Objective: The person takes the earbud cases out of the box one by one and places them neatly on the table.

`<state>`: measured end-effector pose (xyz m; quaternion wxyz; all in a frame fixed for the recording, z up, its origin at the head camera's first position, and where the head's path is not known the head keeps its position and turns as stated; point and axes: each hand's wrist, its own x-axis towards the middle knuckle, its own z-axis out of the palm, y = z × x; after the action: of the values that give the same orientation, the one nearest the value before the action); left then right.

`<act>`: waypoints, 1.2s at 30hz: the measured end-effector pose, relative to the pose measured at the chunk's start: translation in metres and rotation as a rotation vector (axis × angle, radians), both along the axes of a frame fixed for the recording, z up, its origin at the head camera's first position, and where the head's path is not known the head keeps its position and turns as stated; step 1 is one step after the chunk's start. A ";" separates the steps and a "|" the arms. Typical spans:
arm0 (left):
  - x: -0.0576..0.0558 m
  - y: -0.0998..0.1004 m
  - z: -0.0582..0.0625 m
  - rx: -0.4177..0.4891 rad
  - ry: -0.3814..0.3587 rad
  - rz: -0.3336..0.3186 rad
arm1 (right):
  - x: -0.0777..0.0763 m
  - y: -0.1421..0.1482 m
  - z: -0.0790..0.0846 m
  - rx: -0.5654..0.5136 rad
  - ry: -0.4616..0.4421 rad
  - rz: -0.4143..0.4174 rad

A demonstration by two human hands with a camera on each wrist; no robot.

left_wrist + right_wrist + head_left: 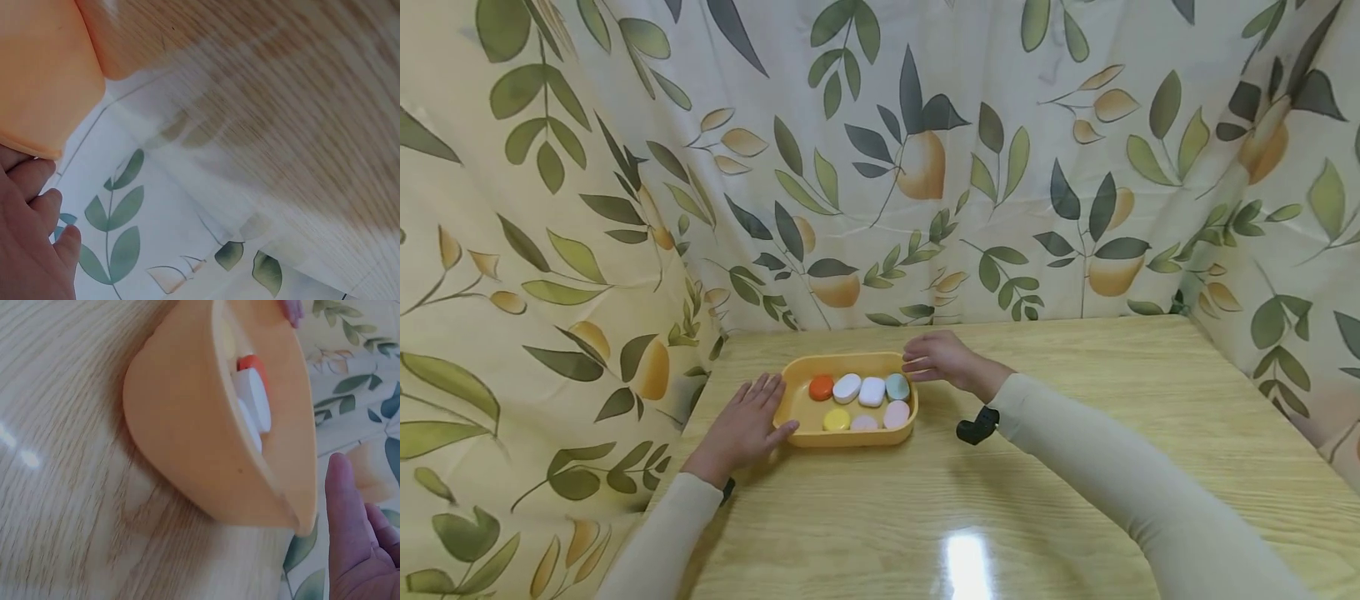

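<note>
A yellow-orange oval tub (850, 439) stands on the table, holding several smooth rounded pieces whose kind I cannot tell. Along its far side lie an orange-red piece (821, 387), two white pieces (872, 392) and a pale teal one (897, 387). Nearer are a yellow piece (837, 419), a lilac one (864, 423) and a pink one (897, 414). My left hand (747, 423) touches the tub's left end with extended fingers. At the far right corner is my right hand (951, 362); the right wrist view shows its fingers (345, 512) straight, apart from the rim, holding nothing.
The light wood-grain table (1075, 467) extends to the right and front of the tub. A leaf-and-fruit patterned curtain (880, 167) hangs behind and along both sides. Below my right wrist shows a black wrist-camera mount (977, 427).
</note>
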<state>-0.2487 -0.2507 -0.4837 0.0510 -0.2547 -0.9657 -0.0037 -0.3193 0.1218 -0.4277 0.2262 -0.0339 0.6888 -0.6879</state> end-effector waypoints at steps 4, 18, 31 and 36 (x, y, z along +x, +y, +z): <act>-0.002 -0.001 -0.001 -0.008 0.005 -0.002 | -0.002 -0.012 0.001 0.012 -0.005 0.002; -0.002 -0.002 -0.004 -0.007 -0.004 -0.002 | -0.008 -0.042 -0.008 0.029 -0.035 0.062; -0.003 -0.003 -0.008 -0.007 0.007 -0.005 | -0.016 -0.059 -0.021 0.052 -0.071 0.084; -0.003 -0.004 -0.008 0.006 0.022 -0.010 | -0.021 -0.067 -0.024 0.068 -0.101 0.056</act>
<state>-0.2519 -0.2543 -0.4920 0.0623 -0.2591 -0.9638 -0.0043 -0.3405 0.0545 -0.4520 0.2808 -0.0106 0.6983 -0.6583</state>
